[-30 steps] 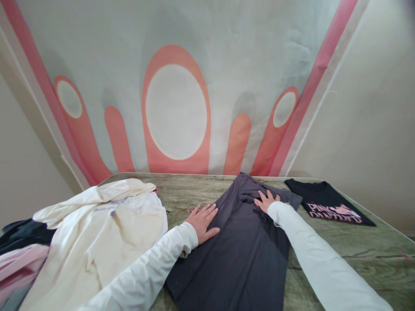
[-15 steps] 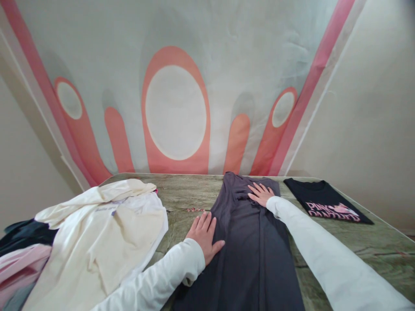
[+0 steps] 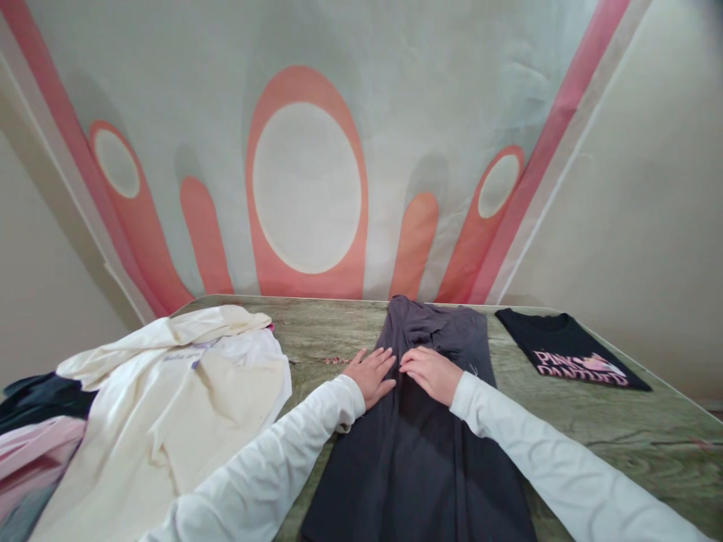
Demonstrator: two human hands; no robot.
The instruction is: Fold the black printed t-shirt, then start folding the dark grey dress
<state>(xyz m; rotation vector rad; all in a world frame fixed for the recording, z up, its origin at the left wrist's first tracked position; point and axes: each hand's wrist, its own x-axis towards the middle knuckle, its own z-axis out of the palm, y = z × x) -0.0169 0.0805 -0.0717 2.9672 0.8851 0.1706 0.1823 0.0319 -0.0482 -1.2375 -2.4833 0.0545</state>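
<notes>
A long dark grey garment [image 3: 426, 467] lies lengthwise on the table, its sides turned in and its upper end rumpled at the far edge. My left hand [image 3: 371, 378] rests flat over its left edge, fingers stretched out. Close beside it, my right hand [image 3: 432, 374] has its fingers drawn together, tips on the cloth near a lengthwise fold; they seem to pinch it, and the thumb is mostly hidden. To the right lies a neatly folded black T-shirt [image 3: 556, 342] with pink lettering and a picture on its front.
On the left, a heap holds a cream garment [image 3: 208, 406] over a white one, with black [image 3: 45, 403] and pink [image 3: 37, 452] clothes beside it. The wood-patterned table [image 3: 321, 324] meets a wall with a pink and orange printed backdrop [image 3: 308, 282].
My right hand has moved left and nearer from the garment's upper right, and its spread fingers have closed together. My left hand has slid slightly forward and right along the left edge.
</notes>
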